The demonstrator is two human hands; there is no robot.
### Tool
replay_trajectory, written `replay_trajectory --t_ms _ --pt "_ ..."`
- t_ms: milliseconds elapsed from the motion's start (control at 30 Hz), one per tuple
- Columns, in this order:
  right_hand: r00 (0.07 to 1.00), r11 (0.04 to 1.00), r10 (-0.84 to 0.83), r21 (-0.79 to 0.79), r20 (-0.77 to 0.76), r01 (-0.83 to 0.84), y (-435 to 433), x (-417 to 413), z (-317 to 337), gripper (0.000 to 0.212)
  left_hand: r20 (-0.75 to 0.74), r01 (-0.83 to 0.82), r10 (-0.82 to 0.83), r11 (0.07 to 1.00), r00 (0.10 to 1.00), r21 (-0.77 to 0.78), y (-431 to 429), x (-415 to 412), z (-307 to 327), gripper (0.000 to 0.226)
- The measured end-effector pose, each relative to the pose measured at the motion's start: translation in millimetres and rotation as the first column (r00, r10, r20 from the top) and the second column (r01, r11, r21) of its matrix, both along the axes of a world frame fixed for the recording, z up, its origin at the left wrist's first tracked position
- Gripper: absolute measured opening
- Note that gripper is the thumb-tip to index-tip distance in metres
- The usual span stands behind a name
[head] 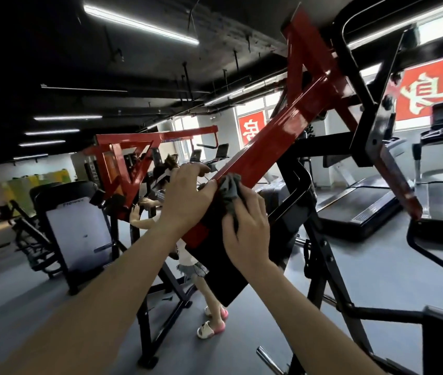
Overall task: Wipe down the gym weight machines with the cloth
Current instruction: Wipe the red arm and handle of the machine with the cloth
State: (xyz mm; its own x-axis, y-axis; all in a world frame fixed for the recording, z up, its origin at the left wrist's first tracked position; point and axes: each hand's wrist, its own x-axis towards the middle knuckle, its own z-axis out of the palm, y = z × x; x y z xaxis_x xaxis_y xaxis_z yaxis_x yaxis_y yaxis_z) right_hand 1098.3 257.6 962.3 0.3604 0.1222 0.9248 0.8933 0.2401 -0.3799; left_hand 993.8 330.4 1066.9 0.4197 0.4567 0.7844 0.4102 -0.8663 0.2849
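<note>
A red steel arm [277, 139] of a weight machine slants from lower left up to upper right across the middle of the view. My left hand [188, 196] wraps around its lower part, fingers over the top edge. Just to the right, my right hand [244, 228] presses a crumpled grey cloth [230, 189] against the red arm. A black pad [220, 269] hangs under the arm below both hands.
Another person in pink slippers [212, 327] stands right behind the arm, mostly hidden. A second red and black machine [123, 163] with a white-backed seat [79, 234] stands at left. Treadmills [363, 207] line the windows at right. Black frame bars [331, 266] cross at lower right.
</note>
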Motion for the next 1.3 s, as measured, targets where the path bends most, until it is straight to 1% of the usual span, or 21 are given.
replay_trajectory --t_ms 100,133,200,267,300,333,400,500,533,600,667,733,800,867,933,1000,1067,1100,1200,1233,1300 --pt "0.991 0.996 -0.062 -0.057 0.121 0.070 -4.3 -3.0 -14.0 0.039 0.055 0.064 -0.061 0.996 0.997 -0.056 2.6 -1.2 -1.4 0.020" --pt "0.986 0.996 -0.053 -0.068 0.156 0.064 -4.7 0.5 -15.6 0.039 0.054 0.063 -0.060 0.996 0.997 -0.061 3.4 -1.5 -2.7 0.024" --pt "0.978 0.997 -0.029 -0.059 0.205 0.042 -3.5 16.3 -9.1 0.036 0.005 0.043 -0.042 0.997 0.999 -0.071 0.7 -0.7 -2.0 0.035" --pt "0.981 0.998 -0.050 -0.040 0.186 0.058 -1.2 35.9 9.0 0.031 -0.108 -0.009 0.000 0.996 0.994 -0.086 -2.2 0.6 0.1 0.039" --pt "0.985 0.996 -0.081 -0.028 0.155 0.087 0.7 44.8 20.2 0.028 -0.227 -0.073 0.063 0.997 0.972 -0.037 -3.0 1.4 1.4 0.038" --pt "0.988 0.994 -0.108 -0.019 0.114 0.111 3.0 52.2 31.5 0.027 -0.301 -0.111 0.104 0.994 0.948 -0.005 -3.7 3.2 1.6 0.037" --pt "0.994 0.995 -0.101 -0.018 0.039 0.102 6.8 59.7 48.3 0.031 -0.325 -0.108 0.102 0.994 0.940 0.000 0.5 4.6 2.3 0.039" --pt "0.998 0.998 -0.064 0.003 0.000 0.064 8.9 52.1 49.6 0.031 -0.361 -0.110 0.078 0.992 0.929 -0.069 -2.5 5.1 9.4 0.039" --pt "0.999 0.999 -0.041 0.010 0.001 0.041 8.9 44.1 41.5 0.030 -0.355 -0.084 0.040 0.990 0.934 -0.111 -4.4 5.1 12.4 0.037" --pt "0.999 1.000 -0.005 0.014 0.045 0.004 7.2 23.7 17.4 0.027 -0.271 -0.034 -0.029 0.974 0.962 -0.224 -7.1 5.6 13.0 0.036" --pt "0.994 1.000 0.027 0.004 0.104 -0.028 3.9 12.8 -0.2 0.028 -0.245 -0.053 -0.015 0.962 0.969 -0.268 -9.3 4.9 14.1 0.044" --pt "0.984 0.999 0.051 0.011 0.169 -0.053 2.6 21.1 3.6 0.029 -0.281 -0.078 0.002 0.963 0.960 -0.257 -10.4 3.7 13.5 0.047" --pt "0.980 0.999 0.043 0.010 0.196 -0.046 2.8 38.0 21.0 0.027 -0.348 -0.129 0.054 0.972 0.936 -0.197 -11.3 2.3 10.9 0.043" --pt "0.990 1.000 -0.008 0.020 0.142 0.005 3.7 57.4 44.7 0.027 -0.345 -0.136 0.080 0.980 0.935 -0.142 -6.0 1.7 5.7 0.037" --pt "0.998 0.996 -0.061 0.065 0.000 0.061 4.8 72.5 68.4 0.026 -0.372 -0.145 0.096 0.984 0.923 -0.107 -1.6 2.1 4.3 0.035" --pt "0.987 0.990 -0.080 0.106 -0.139 0.095 5.4 75.7 85.1 0.024 -0.361 -0.129 0.084 0.986 0.929 -0.103 -3.9 1.5 8.2 0.039" --pt "0.978 0.985 -0.086 0.133 -0.188 0.112 4.0 62.2 86.2 0.023 -0.316 -0.104 0.069 0.990 0.946 -0.097 -0.7 1.0 8.3 0.038" --pt "0.981 0.985 -0.091 0.129 -0.172 0.113 3.0 49.6 78.5 0.022 -0.289 -0.103 0.067 0.989 0.955 -0.111 -0.1 0.9 7.0 0.034" --pt "0.997 0.995 -0.058 0.077 -0.041 0.061 -1.6 9.3 37.2 0.026 -0.181 -0.101 0.068 0.978 0.981 -0.181 2.1 0.6 2.6 0.027" --pt "0.999 0.997 -0.033 0.073 -0.001 0.033 -3.1 3.0 25.8 0.026 -0.135 -0.090 0.061 0.971 0.989 -0.221 -1.1 1.2 3.7 0.028" --pt "0.996 0.997 0.011 0.081 0.083 -0.017 -4.8 4.6 17.1 0.024 -0.077 -0.065 0.047 0.965 0.996 -0.253 -5.7 0.1 7.0 0.035"
